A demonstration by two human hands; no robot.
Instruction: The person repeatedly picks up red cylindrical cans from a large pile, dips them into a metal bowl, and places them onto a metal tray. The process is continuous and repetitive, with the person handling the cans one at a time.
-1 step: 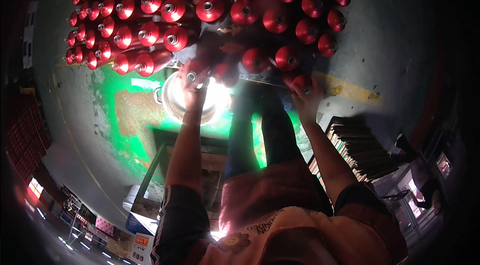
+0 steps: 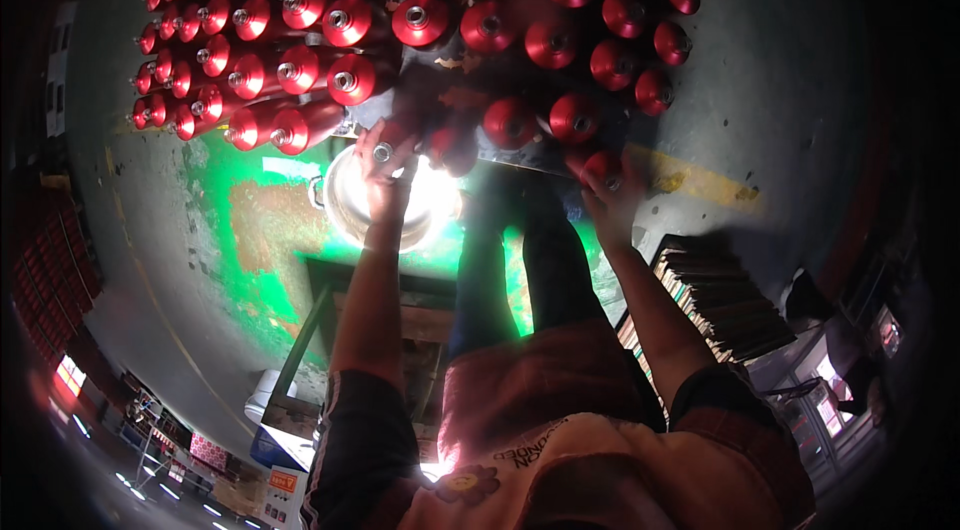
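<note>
Rows of red metal bottles (image 2: pixel 347 21) with silver necks stand close together in front of me. My left hand (image 2: pixel 383 198) is closed round a red bottle (image 2: pixel 396 138) at the near edge of the group, over a bright metal pot. Just right of it is another red bottle (image 2: pixel 452 148), apart from my fingers as far as I can see. My right hand (image 2: pixel 616 209), a little blurred, is wrapped round a red bottle (image 2: pixel 602 170) at the near right corner. Two more red bottles (image 2: pixel 511 123) stand between my hands. The lower parts of the held bottles are hidden.
A brightly lit metal pot (image 2: pixel 345 192) with a side handle is on the green floor below my left hand. Behind it is a dark-framed stand (image 2: pixel 318 330). To the right lies a tall stack of thin sheets (image 2: pixel 725 305). Another person (image 2: pixel 850 360) is at the far right.
At the far right the other person's legs have shifted slightly. My hands and the bottles in them look nearly unmoved.
</note>
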